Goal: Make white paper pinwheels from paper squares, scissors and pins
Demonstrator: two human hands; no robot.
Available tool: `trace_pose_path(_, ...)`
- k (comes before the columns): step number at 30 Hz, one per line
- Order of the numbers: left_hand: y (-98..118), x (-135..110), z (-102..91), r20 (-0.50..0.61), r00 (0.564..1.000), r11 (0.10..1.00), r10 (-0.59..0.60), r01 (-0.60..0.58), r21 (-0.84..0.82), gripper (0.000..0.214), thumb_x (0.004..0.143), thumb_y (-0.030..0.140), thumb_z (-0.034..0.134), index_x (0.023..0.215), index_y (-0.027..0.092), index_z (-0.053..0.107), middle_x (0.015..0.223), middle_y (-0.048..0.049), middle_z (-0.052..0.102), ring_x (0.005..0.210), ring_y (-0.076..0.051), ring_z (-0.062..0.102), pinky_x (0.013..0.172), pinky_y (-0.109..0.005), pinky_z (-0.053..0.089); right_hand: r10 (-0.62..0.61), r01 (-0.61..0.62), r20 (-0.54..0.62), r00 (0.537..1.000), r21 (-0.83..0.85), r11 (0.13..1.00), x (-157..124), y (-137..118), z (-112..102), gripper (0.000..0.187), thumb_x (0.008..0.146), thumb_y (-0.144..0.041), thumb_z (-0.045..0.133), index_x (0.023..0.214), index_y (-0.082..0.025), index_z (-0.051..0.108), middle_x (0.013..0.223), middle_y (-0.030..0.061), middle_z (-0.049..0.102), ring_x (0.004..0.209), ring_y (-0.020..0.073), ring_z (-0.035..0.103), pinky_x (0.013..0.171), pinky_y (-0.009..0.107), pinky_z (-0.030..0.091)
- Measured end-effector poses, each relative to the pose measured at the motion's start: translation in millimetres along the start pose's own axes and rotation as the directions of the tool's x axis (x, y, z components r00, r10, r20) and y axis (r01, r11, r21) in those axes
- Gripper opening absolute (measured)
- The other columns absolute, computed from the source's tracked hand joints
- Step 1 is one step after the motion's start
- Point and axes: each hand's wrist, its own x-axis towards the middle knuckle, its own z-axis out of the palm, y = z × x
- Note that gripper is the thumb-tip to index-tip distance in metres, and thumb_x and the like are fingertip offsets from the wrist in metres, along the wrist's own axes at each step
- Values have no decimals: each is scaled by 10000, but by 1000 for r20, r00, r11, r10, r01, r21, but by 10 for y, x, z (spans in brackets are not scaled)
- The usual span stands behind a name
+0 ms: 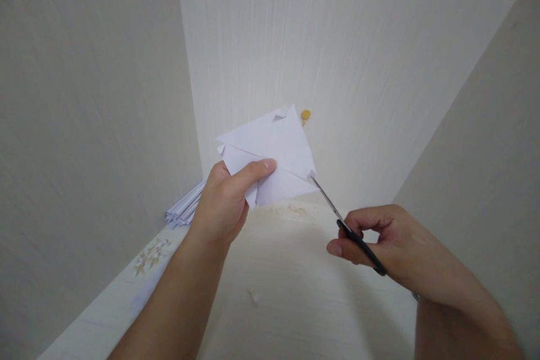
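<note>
A folded piece of white paper is pinched in my left hand, with the thumb flat across its front and the other fingers hidden behind. Creases and small cut flaps show along the paper's edges. My right hand grips black-handled scissors by the handles. Their blades point up and to the left, and the tips touch the paper's lower right corner, beside a small flap there. Whether the blades are parted I cannot tell.
A stack of white paper strips lies at the left wall. Near it are scattered small pale pieces. A small pale scrap lies on the table. A round yellow object shows behind the paper. Pale panels enclose the sides and back.
</note>
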Motion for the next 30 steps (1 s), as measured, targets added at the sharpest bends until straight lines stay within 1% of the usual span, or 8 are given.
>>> trace_pose_path(5,1,-2,7,4,1000,1000,6,-6,-2,434,662,223,811,1078,140,722,988,-93,785,981,-318,746,852,-395,618,-2,2,-12,1000,9,1000,5,10,2,504,751,-572,772,565,-198,490,574,-46,389,558,110,343,492,256,272)
trace_pose_path(9,7,-8,16,-13,1000,1000,12,-12,10,459,658,220,806,1103,152,720,965,-80,786,982,-320,745,848,-404,623,-2,2,-17,1000,11,1000,14,33,17,523,762,-614,750,570,-200,495,577,-43,403,561,112,350,491,262,273)
trace_pose_path(16,-3,-4,13,-7,1000,999,29,-29,23,469,670,221,795,1129,164,714,962,-77,787,970,-306,747,838,-386,623,-32,31,-29,999,-7,999,17,57,27,533,775,-623,736,572,-203,478,584,-40,386,564,114,340,497,266,276)
trace_pose_path(20,-1,-7,12,-7,1000,999,27,-27,26,485,673,217,794,1148,170,708,956,-74,787,970,-301,746,841,-384,621,-33,33,-25,999,-9,999,9,42,28,523,771,-621,742,580,-203,492,586,-42,385,563,113,332,498,266,274)
trace_pose_path(24,0,-5,7,1,1000,999,25,-25,21,484,689,213,787,1164,160,706,983,-84,786,970,-300,745,852,-390,618,-24,24,-28,999,-7,1000,7,27,33,546,768,-625,743,572,-203,458,587,-43,390,570,113,333,510,268,278)
trace_pose_path(30,-4,-5,10,-15,999,999,30,-29,30,482,677,222,805,1146,156,714,1002,-88,788,979,-304,744,867,-392,613,-20,20,-27,999,-11,1000,-1,15,30,532,772,-620,742,578,-200,479,596,-42,402,579,115,344,521,268,283)
